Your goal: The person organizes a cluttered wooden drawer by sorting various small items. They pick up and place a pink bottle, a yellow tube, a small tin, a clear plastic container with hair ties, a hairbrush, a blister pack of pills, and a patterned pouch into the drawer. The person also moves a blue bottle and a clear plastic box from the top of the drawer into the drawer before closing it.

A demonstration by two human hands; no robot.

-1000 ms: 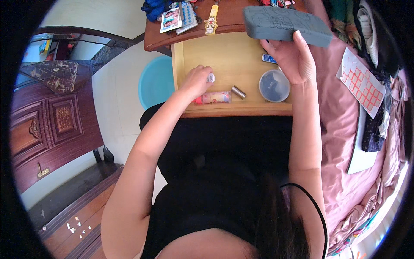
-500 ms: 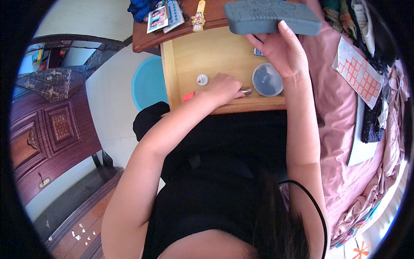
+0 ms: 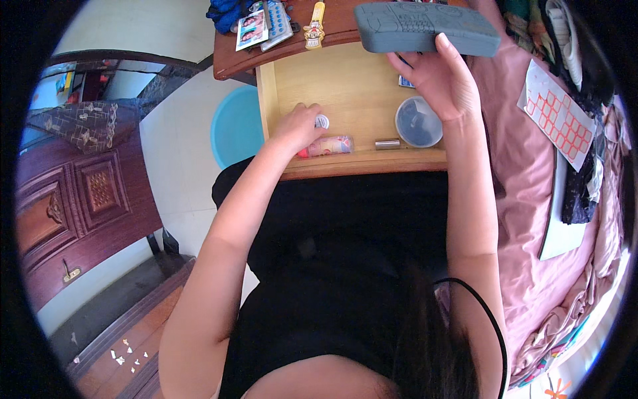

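My right hand (image 3: 438, 86) holds up a blue-grey hard case (image 3: 428, 30) with raised line patterns, thumb against its front edge and the other fingers partly hidden behind and under it. Inside the open wooden drawer (image 3: 352, 73), my left hand (image 3: 299, 126) curls its fingers at the left side of a small round white-topped jar (image 3: 321, 122); its thumb is hidden. Just below that hand lies a pink printed bottle (image 3: 332, 145) with a red end. A short silver cylinder (image 3: 387, 143) lies to its right, beside a round clear-lidded container (image 3: 419, 123).
Above the drawer, the brown tabletop (image 3: 345, 20) bears a yellow strip (image 3: 315, 26), photos (image 3: 252, 30) and blue yarn-like stuff (image 3: 229, 13). A turquoise basin (image 3: 234, 126) stands left of the drawer. Pink satin bedding (image 3: 518, 219) with a red-patterned sheet (image 3: 557, 116) lies at right.
My left hand has moved left from the silver cylinder to the small jar, uncovering the pink bottle. My right hand still holds the case up. The whole view has shifted slightly.
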